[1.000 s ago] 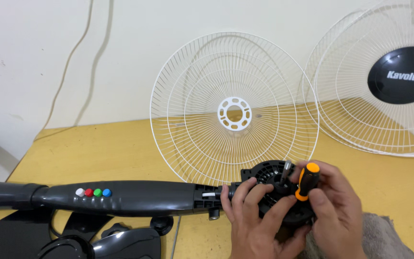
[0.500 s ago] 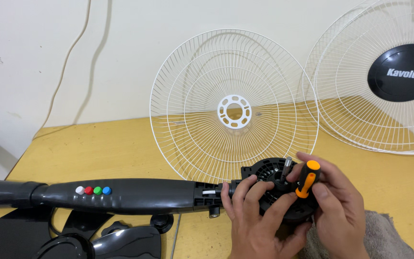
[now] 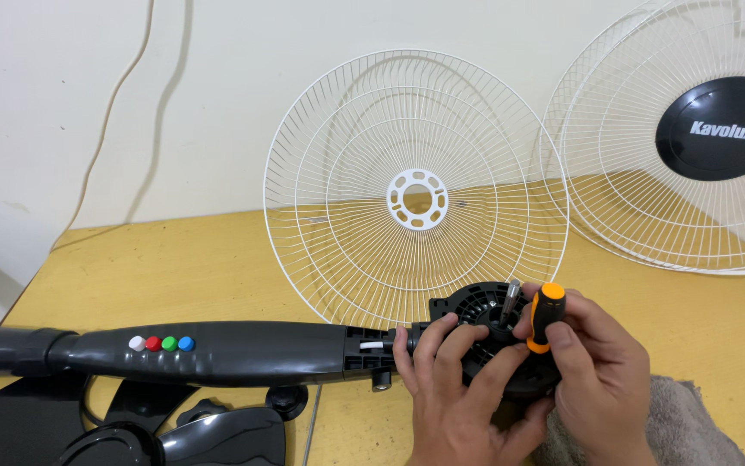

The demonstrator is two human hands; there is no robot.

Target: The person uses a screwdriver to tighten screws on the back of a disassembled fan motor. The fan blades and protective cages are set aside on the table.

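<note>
A black fan motor housing (image 3: 485, 312) lies on the yellow table (image 3: 200, 267), joined to a long black fan stand (image 3: 208, 352) with several coloured buttons (image 3: 162, 343). My left hand (image 3: 459, 380) grips the housing from the front. My right hand (image 3: 597, 371) holds an orange-and-black screwdriver (image 3: 543, 318) upright beside the metal motor shaft (image 3: 511, 299). The lower part of the housing is hidden behind my fingers.
A white wire fan guard (image 3: 416, 185) leans on the wall behind the housing. A second white guard with a black centre disc (image 3: 718, 129) stands at the right. Black fan blades (image 3: 157, 436) lie at bottom left; a grey cloth (image 3: 692, 423) lies at bottom right.
My hands and the screwdriver have shifted only slightly on the housing. Nothing else has moved.
</note>
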